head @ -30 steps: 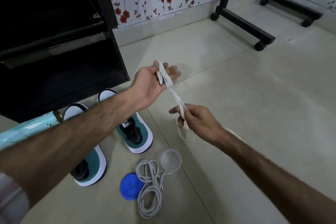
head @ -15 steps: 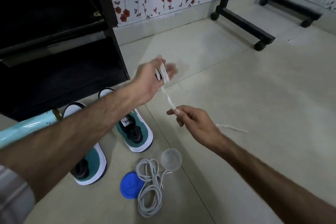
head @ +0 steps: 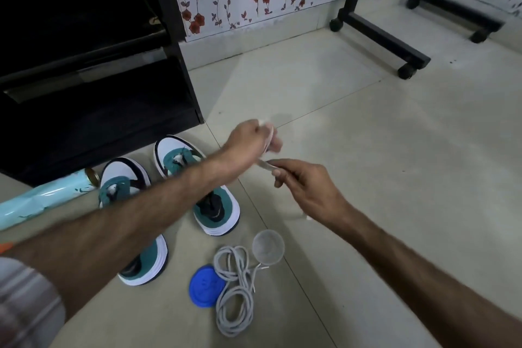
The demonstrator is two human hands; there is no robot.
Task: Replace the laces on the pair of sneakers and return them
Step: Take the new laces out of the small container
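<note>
Two white and teal sneakers stand side by side on the floor without laces, the left sneaker point(head: 121, 186) and the right sneaker point(head: 217, 206), both partly hidden under my left forearm. My left hand point(head: 248, 141) holds a flat white lace point(head: 268, 138) wound around its fingers, blurred by motion. My right hand point(head: 302, 183) pinches the free end of that lace just below the left hand. A coil of round grey laces point(head: 234, 288) lies on the floor near me.
A blue round lid point(head: 204, 288) and a clear round cup point(head: 268, 246) lie beside the grey laces. A light blue roll point(head: 42, 200) lies left of the sneakers. A black cabinet point(head: 93, 79) stands behind them, a wheeled black stand point(head: 387, 39) at the back right.
My left hand has turned over and dropped closer to my right hand, taking up more lace. The stretch of lace between the hands is much shorter, and the trailing end has been drawn in.
</note>
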